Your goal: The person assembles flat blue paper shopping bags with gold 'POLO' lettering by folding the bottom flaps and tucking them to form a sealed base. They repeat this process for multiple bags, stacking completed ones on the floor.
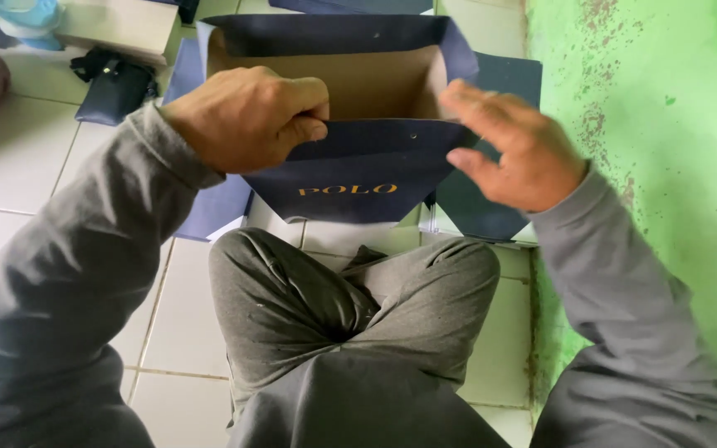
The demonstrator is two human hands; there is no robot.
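Here I sat cross-legged on white floor tiles (pixel 26 166), opening up a navy paper bag (pixel 358 170) above my knees. My left hand (pixel 246 116) pinched the bag's near top edge, fingers clenched on it. My right hand (pixel 512 149) hovered released, blurred, at the right edge. Shaping the bag seemed underway; next called for gripping that side.
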